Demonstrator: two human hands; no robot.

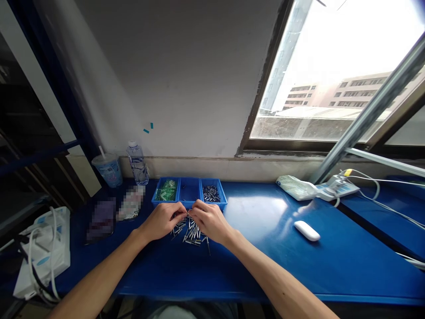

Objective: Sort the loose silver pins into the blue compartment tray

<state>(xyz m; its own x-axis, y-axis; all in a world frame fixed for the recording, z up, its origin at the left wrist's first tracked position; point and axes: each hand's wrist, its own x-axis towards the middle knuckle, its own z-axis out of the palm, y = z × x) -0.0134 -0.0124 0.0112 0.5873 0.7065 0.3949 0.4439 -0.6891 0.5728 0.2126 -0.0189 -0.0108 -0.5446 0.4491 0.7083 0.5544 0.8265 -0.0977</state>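
Observation:
My left hand (166, 219) and my right hand (210, 220) meet with fingertips pinched together just in front of a blue three-part tray (190, 203). Whatever lies between the fingertips is too small to make out. Beneath and between both hands, a loose pile of thin silvery metal pins (193, 232) is spread on the blue table (159, 270). Green pieces (167, 191) fill the tray's left compartment. Small dark metal parts (211, 193) lie in the right one. The middle compartment shows mostly bare blue bottom.
At the back left stand a lidded cup (109, 170) and a water bottle (137, 164). Two blurred flat items lie left of the tray. A power strip (49, 248) with cables sits far left. To the right are a white case (307, 231), a plastic bag (296, 187) and another power strip (338, 188).

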